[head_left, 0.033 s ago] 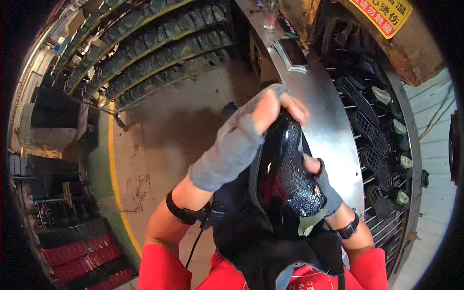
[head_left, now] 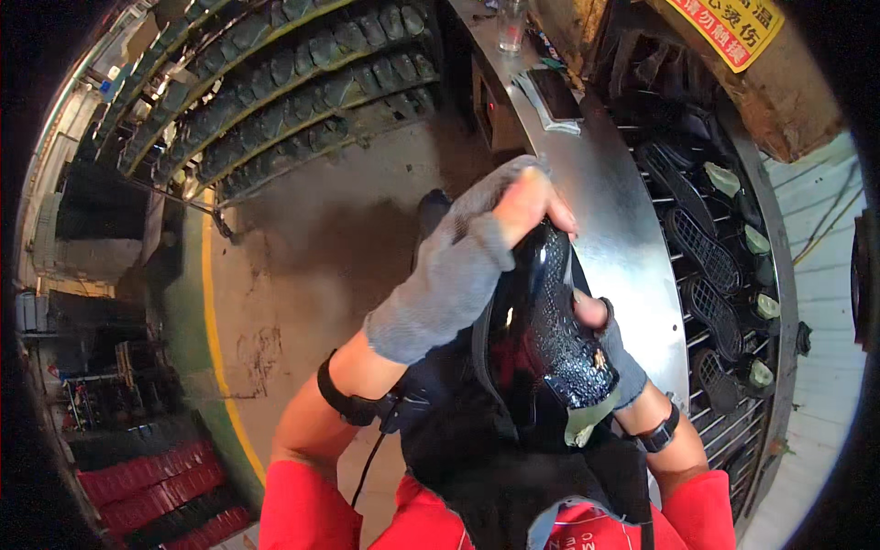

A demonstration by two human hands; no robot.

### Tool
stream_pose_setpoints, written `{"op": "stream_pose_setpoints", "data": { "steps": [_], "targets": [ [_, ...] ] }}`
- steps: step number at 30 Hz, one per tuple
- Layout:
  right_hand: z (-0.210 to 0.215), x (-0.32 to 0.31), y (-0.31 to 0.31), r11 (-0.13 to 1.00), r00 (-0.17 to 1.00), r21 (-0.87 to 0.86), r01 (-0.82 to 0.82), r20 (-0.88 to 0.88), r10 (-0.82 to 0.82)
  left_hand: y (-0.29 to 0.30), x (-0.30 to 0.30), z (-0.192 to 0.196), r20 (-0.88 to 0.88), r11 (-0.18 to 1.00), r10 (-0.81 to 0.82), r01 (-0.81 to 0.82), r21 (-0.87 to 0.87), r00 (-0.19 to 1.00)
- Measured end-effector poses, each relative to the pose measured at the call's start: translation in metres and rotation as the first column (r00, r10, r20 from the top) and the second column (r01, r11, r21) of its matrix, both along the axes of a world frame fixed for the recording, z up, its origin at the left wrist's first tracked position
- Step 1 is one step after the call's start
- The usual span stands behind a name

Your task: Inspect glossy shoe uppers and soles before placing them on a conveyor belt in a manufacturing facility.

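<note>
A glossy black shoe (head_left: pixel 561 344) stands tilted over my lap, its toe pointing away. Its surface looks wet and beaded, and a pale green shoe last (head_left: pixel 587 423) sticks out at the near end. My left hand (head_left: pixel 518 206), in a grey fingerless glove, is curled over the toe end; some of its fingers are hidden. On the right side of the shoe, my right hand (head_left: pixel 616 341) grips it in a like glove, thumb along the edge and the other fingers out of sight. A dark apron (head_left: pixel 449 458) lies behind the shoe.
A curved metal bench (head_left: pixel 632 266) runs along the right, with a phone (head_left: pixel 555 95) on a cloth at its far end and a clear cup (head_left: pixel 511 27) beyond. Black soles (head_left: pixel 701 252) and pale-green lasts lie on a rod rack further right. Shelves of shoes (head_left: pixel 312 69) stand far left.
My left hand has shifted slightly at the toe, its wrist a little higher and to the right. My right hand keeps its grip, and the shoe is almost unmoved.
</note>
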State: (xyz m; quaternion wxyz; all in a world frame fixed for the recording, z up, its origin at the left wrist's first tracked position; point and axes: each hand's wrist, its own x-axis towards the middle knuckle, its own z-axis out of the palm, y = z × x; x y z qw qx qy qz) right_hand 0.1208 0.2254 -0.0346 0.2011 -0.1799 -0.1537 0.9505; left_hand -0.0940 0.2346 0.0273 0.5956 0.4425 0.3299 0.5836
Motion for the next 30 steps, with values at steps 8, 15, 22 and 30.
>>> {"op": "stream_pose_setpoints", "data": {
  "steps": [8,15,22,30],
  "targets": [
    [-0.031,0.018,-0.02,0.966,0.987,-0.215,0.14,0.109,-0.119,-0.005,0.005,-0.065,-0.104,0.98,0.177,-0.185,-0.074,0.979],
    [-0.034,0.052,-0.053,0.94,0.678,0.269,-0.211,0.733,-0.058,-0.055,0.057,-0.09,-0.051,0.773,0.615,-0.615,-0.158,0.787],
    [-0.041,-0.001,0.007,0.98,0.886,0.084,0.182,0.418,-0.2,-0.007,0.011,-0.112,-0.115,0.89,0.456,-0.448,0.088,0.883],
    [-0.095,-0.035,0.011,0.892,0.723,0.408,0.196,0.554,-0.413,-0.072,0.021,-0.184,0.288,0.771,0.305,-0.058,-0.634,0.908]
  ]
}}
